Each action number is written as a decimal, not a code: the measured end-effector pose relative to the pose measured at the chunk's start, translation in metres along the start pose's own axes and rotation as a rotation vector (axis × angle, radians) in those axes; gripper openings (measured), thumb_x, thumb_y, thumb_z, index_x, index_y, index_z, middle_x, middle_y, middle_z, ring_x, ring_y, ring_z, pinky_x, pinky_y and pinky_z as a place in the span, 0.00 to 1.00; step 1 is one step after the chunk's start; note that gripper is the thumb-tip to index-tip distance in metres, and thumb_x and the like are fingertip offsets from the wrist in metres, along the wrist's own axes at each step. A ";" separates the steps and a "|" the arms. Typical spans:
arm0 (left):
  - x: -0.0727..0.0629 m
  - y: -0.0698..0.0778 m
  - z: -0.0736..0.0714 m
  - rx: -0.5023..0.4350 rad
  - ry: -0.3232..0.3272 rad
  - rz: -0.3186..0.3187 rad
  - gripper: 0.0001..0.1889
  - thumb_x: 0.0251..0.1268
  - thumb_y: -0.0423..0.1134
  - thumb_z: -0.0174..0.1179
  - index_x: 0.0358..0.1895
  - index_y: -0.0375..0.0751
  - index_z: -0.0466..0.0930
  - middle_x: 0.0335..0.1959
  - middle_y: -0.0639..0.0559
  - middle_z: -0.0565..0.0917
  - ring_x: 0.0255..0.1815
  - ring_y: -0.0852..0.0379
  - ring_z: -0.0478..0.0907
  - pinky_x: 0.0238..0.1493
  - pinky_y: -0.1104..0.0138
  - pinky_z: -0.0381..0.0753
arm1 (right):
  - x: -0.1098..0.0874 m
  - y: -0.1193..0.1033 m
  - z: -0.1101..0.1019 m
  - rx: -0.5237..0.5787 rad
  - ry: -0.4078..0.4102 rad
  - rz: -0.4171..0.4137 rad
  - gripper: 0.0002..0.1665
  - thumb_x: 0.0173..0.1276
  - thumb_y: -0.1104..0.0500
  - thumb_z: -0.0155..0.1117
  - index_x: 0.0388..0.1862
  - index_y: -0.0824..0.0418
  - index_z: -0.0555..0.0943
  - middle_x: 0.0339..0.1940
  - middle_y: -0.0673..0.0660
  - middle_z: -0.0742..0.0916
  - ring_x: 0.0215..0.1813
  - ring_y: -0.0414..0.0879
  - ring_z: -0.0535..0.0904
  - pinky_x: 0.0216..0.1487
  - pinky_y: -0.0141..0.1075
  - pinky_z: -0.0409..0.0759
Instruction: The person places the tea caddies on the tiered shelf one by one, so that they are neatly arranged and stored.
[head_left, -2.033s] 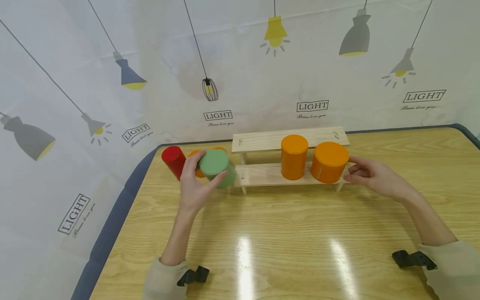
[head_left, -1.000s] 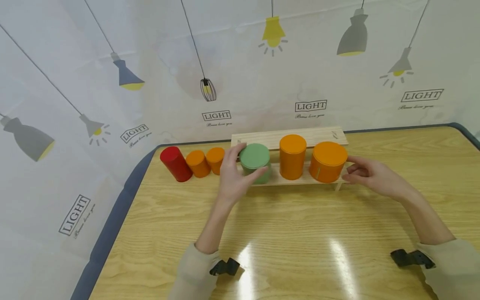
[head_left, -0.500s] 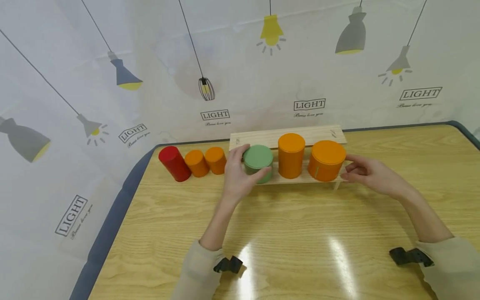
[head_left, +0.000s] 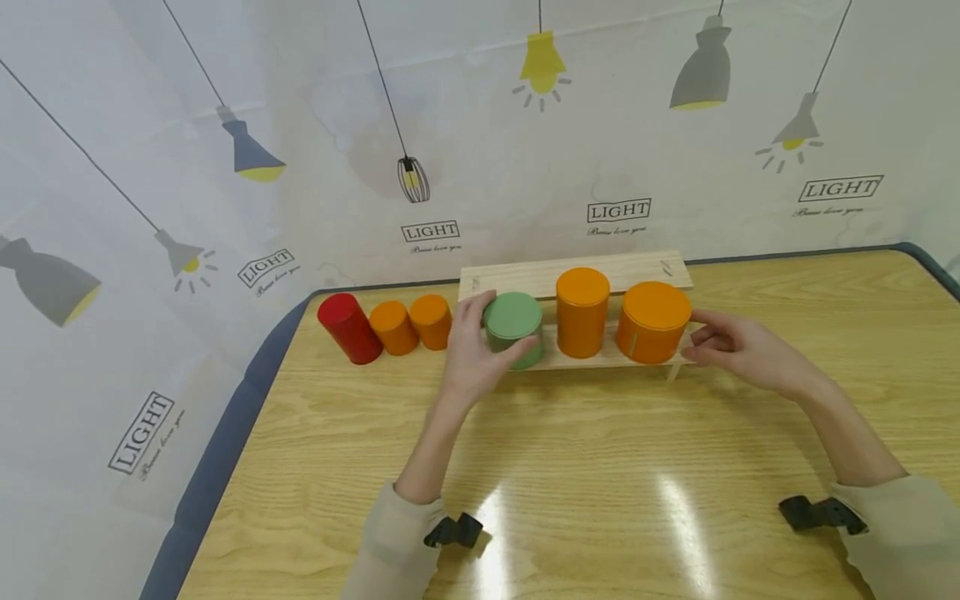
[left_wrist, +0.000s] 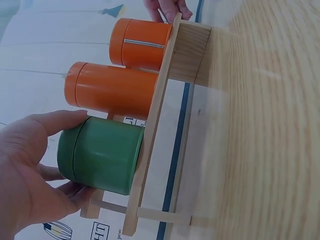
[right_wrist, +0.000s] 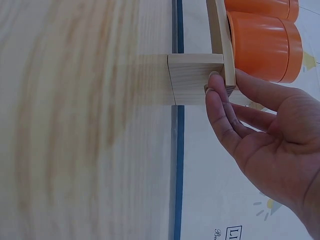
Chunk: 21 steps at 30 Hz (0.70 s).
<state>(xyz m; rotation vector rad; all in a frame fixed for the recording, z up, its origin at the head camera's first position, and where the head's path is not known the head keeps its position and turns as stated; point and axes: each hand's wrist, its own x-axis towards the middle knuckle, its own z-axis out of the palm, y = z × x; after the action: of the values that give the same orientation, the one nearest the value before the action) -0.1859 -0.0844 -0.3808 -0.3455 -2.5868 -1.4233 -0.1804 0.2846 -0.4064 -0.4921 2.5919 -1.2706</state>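
Note:
My left hand (head_left: 471, 354) grips a green lidded canister (head_left: 513, 321) between thumb and fingers. The canister stands upright on the lower tier of a two-step wooden shelf (head_left: 517, 277); in the left wrist view its base meets the board. To its right on that tier are a tall orange canister (head_left: 582, 317) and a wide, shorter orange canister (head_left: 652, 329) with a pale strip on its side. At the shelf's right end, my right hand (right_wrist: 270, 135) pinches the lower board, thumb on top and fingertips beneath.
Left of the shelf, a tall red canister (head_left: 350, 331) and two small orange canisters, a left one (head_left: 394, 327) and a right one (head_left: 431, 322), stand on the wood-grain table (head_left: 585, 483). Behind rises a pale backdrop (head_left: 495, 150) printed with lamps.
My left hand has carried the green canister rightward from beside the shelf onto the lower tier, then shifted it slightly left in the last half second. My right hand stays at the shelf end.

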 end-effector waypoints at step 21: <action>-0.006 -0.004 -0.038 -0.097 0.083 0.077 0.38 0.62 0.40 0.72 0.71 0.30 0.65 0.65 0.33 0.70 0.65 0.38 0.68 0.68 0.50 0.68 | 0.000 0.001 0.000 0.006 -0.001 0.015 0.39 0.77 0.58 0.60 0.77 0.73 0.58 0.57 0.70 0.82 0.52 0.39 0.80 0.48 0.29 0.82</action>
<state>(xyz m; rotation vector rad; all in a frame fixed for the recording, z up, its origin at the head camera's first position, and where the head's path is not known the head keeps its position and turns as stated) -0.1796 -0.1190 -0.3655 -0.3859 -2.4188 -1.5062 -0.1802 0.2853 -0.4078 -0.4707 2.5853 -1.2719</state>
